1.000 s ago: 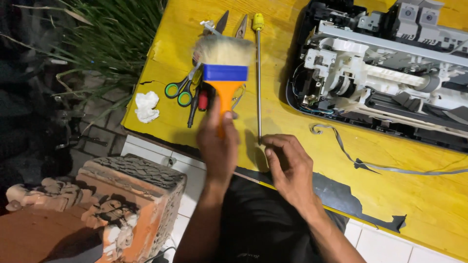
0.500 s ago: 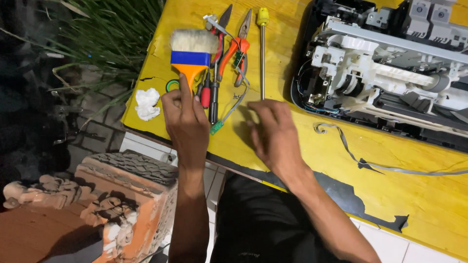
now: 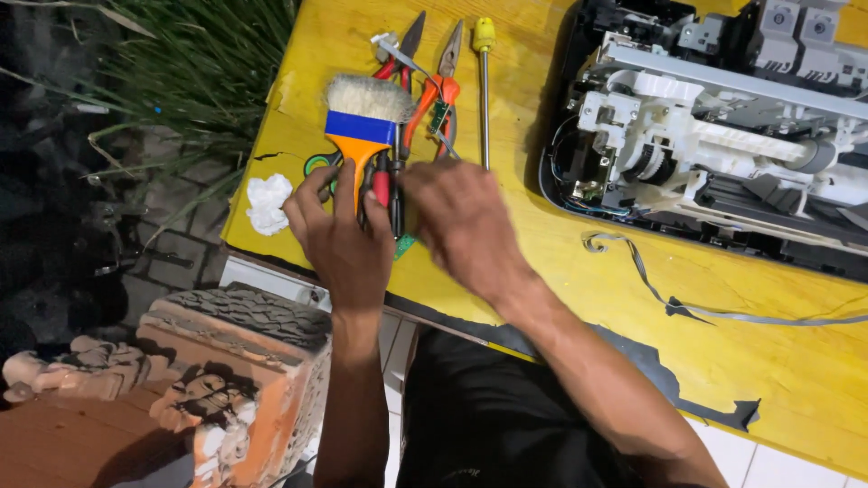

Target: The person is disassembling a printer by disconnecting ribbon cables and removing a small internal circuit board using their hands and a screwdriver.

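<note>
At the centre left of the frame the left hand is closed around the orange handle of a wide paintbrush, whose blue ferrule and pale bristles point toward the top of the frame and lie over the yellow surface. Just to its right the right hand rests palm down with fingers loosely spread over a cluster of tools; whether it grips any of them I cannot tell, since the fingertips are hidden among the handles. Under and above that hand lie orange-handled pliers, a second pair with red grips, a screwdriver with a yellow knob lying straight up the frame, and green scissor loops peeking out beside the brush. A crumpled white tissue sits near the surface's left edge. At the upper right an opened printer shows its white and grey mechanism, with a flat ribbon cable trailing loose across the surface below it. The tools are crowded close to the left edge, so a careless sweep of either hand could likely knock one off onto the carved stone block below; the loose cable could likely snag on a sleeve or tool and tug at the exposed printer parts.
</note>
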